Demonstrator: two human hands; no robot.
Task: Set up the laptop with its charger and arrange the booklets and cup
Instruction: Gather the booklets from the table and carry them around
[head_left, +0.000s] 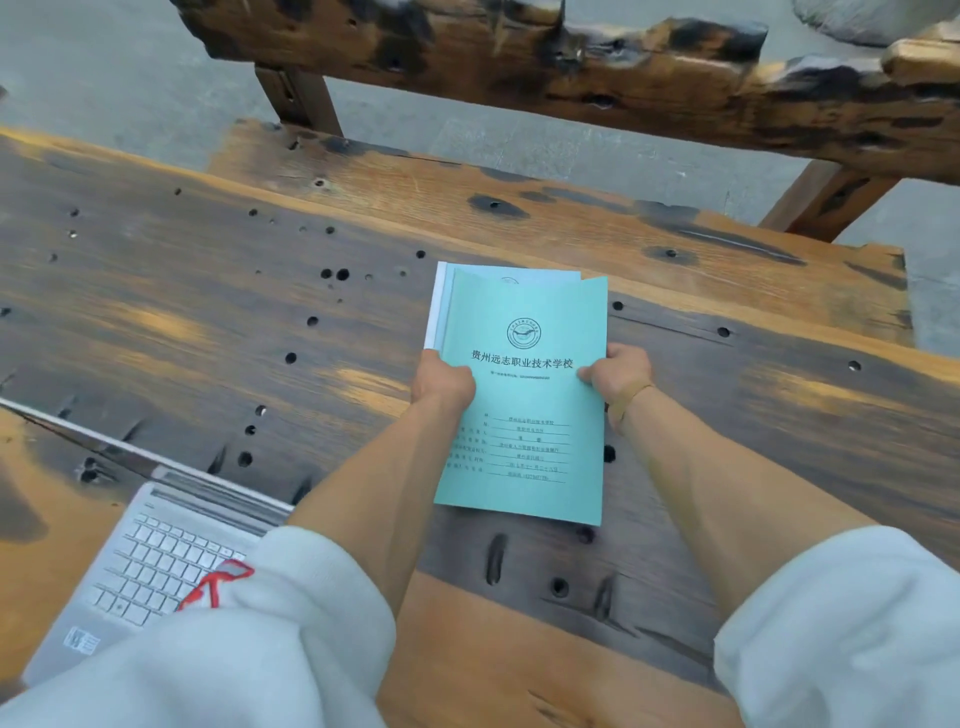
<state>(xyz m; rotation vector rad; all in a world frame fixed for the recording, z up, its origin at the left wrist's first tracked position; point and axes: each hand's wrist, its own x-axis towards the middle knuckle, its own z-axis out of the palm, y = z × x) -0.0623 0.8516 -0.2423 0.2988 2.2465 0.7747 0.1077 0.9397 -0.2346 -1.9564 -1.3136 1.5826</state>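
Both hands grip a stack of teal booklets (524, 384) w/ a school crest and Chinese title on the top cover. Left hand (444, 384) is closed on the left edge, thumb on the cover; right hand (618, 371) is closed on the right edge, same pinch. Holding opposite sides like this probably serves to square the stack up, since at least 2 more booklets peek out at the far end, slightly offset, w/ a white spine strip showing along the left. The stack sits over the middle of the dark, hole-pocked wooden surface (208, 312); can't tell if its near end rests on the wood or hangs just above.

An open silver laptop (156, 561) lies at the lower left, well apart from the booklets; its keyboard is partly covered by the pale left sleeve (291, 597), and its screen is seen edge-on, so nothing on it is readable. No charger or cup in view. Exact booklet count unclear, small print on the cover too fine to read. A rough wooden bench (571, 62) stands beyond the surface
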